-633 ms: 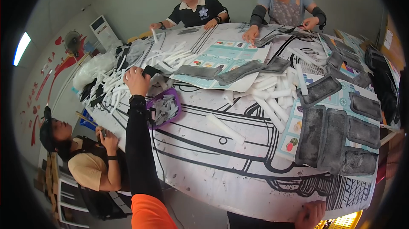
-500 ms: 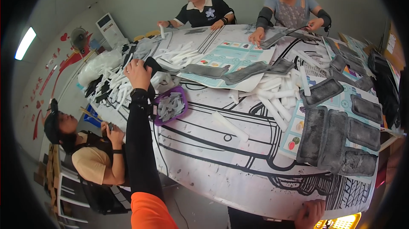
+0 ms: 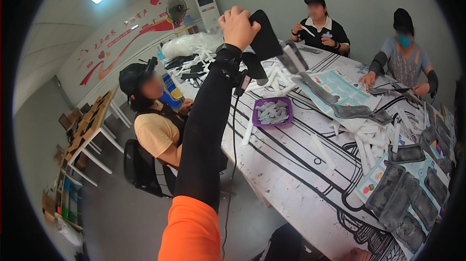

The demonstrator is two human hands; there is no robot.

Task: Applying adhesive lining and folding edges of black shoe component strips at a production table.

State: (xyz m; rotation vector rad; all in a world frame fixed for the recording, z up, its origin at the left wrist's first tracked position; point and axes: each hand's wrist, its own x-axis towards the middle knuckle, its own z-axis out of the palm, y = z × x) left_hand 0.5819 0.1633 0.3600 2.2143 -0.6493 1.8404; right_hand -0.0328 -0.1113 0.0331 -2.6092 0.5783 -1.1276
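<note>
My left hand (image 3: 239,27) is raised above the far left part of the table, fingers closed on a black flat fabric piece (image 3: 266,35). Below the wrist hangs another dark strip (image 3: 254,68); whether the hand holds it too I cannot tell. Beside the black piece, a blurred grey-and-white piece (image 3: 292,58) shows; its hold is unclear. Under the raised arm stands a purple basket (image 3: 256,116) of small grey pieces (image 3: 274,112). Only a sliver of my right hand (image 3: 360,254) shows at the lower edge by the table, its fingers mostly cut off.
White rolls (image 3: 369,147) lie in heaps on the line-patterned table (image 3: 291,164). Grey padded pieces (image 3: 399,202) rest on printed sheets at the right. A cable (image 3: 235,139) runs down from my left wrist. One co-worker (image 3: 155,130) sits close left, two others across the table.
My left hand has risen off the heap, lifting the black piece. The view has swung left. The far co-worker in black now holds a white roll higher.
</note>
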